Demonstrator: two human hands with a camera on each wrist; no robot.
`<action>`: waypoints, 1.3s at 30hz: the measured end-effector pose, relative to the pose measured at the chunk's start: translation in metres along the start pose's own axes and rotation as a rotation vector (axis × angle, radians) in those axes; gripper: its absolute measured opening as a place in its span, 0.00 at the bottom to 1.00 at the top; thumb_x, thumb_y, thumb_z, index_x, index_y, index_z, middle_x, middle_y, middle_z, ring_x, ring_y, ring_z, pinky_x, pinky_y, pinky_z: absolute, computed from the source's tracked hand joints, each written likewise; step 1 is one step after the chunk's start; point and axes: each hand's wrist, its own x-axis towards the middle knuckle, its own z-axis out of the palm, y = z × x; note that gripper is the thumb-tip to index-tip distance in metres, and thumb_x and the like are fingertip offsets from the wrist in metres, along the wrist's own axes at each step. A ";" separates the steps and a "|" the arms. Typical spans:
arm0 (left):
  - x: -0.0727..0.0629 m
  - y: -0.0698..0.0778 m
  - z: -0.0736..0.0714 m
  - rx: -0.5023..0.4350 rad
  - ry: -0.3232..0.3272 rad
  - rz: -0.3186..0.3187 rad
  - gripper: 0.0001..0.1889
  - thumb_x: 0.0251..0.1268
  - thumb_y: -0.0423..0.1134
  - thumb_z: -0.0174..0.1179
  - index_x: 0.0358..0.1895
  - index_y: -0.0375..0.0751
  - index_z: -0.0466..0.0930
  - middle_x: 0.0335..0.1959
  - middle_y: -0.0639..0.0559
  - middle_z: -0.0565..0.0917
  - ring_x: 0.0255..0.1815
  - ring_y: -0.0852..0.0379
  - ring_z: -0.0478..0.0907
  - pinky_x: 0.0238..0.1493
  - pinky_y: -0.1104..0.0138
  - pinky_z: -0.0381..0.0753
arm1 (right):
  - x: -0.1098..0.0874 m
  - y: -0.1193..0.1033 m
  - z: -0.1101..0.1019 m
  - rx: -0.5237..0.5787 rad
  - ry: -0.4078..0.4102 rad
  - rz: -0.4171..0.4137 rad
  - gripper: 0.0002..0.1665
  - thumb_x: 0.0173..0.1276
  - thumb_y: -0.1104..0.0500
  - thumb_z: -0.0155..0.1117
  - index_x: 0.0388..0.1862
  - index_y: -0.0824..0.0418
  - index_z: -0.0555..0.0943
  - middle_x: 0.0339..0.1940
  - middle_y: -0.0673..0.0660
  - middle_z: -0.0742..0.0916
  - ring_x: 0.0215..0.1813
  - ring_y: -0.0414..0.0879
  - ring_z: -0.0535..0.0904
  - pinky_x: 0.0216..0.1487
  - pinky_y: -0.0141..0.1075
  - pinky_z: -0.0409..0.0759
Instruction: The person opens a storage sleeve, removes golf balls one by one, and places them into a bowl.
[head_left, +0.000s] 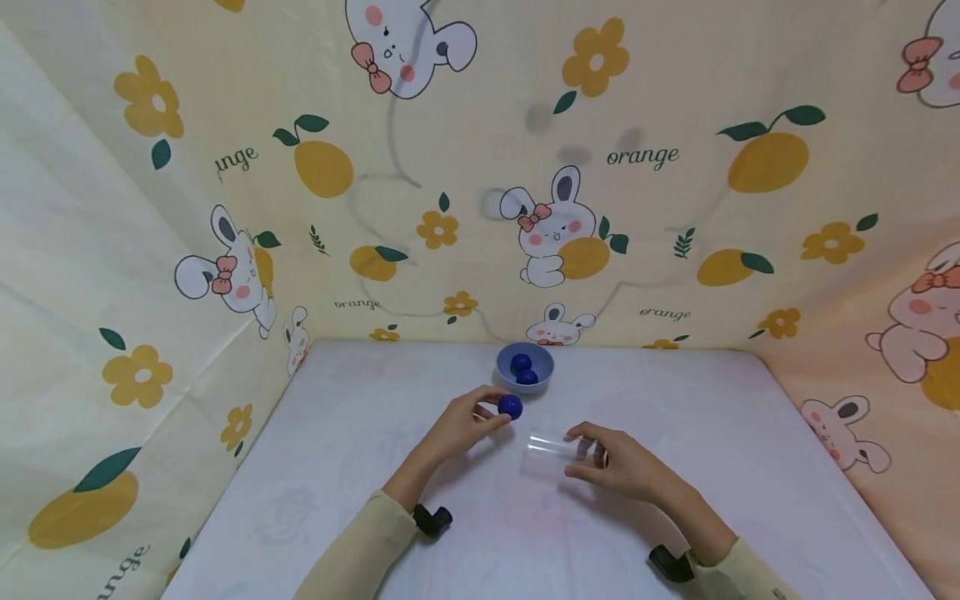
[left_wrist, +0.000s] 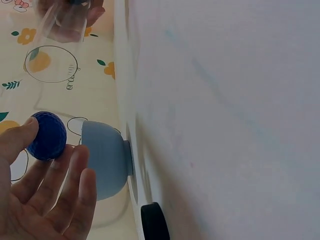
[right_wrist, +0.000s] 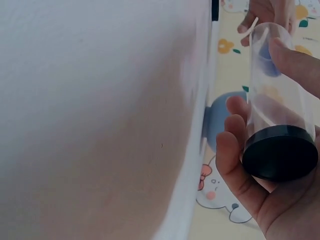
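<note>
My left hand [head_left: 465,423] pinches a dark blue dimpled ball [head_left: 510,407], which looks like a golf ball, between thumb and fingertips just in front of the bowl. The left wrist view shows the ball [left_wrist: 47,135] held by the thumb and fingers. My right hand [head_left: 618,461] grips a clear plastic tube [head_left: 551,445], tilted sideways with its open mouth toward the left hand. A black cap [right_wrist: 280,153] closes the tube's near end in the right wrist view. Nothing shows inside the tube; the blue seen through it there lies over the left hand's side.
A light blue bowl [head_left: 504,379] stands near the table's back edge, just behind the left hand, with two dark blue balls [head_left: 524,370] in it. The white tabletop [head_left: 360,517] meets a printed cloth backdrop [head_left: 465,267] at the back and sides.
</note>
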 end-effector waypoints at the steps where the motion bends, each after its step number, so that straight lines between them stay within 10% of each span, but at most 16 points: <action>1: 0.002 0.000 0.000 0.002 0.002 0.001 0.21 0.76 0.51 0.70 0.67 0.53 0.82 0.63 0.51 0.86 0.53 0.54 0.86 0.50 0.60 0.87 | 0.000 0.000 0.000 0.002 0.000 -0.001 0.33 0.70 0.37 0.76 0.64 0.54 0.82 0.43 0.44 0.86 0.36 0.37 0.79 0.35 0.33 0.79; 39: 0.056 0.001 0.003 0.046 0.114 -0.066 0.26 0.79 0.47 0.67 0.74 0.53 0.76 0.69 0.49 0.81 0.52 0.53 0.84 0.44 0.62 0.88 | -0.005 0.005 -0.001 -0.020 0.163 -0.048 0.30 0.70 0.46 0.80 0.65 0.53 0.81 0.51 0.54 0.84 0.53 0.51 0.79 0.53 0.43 0.82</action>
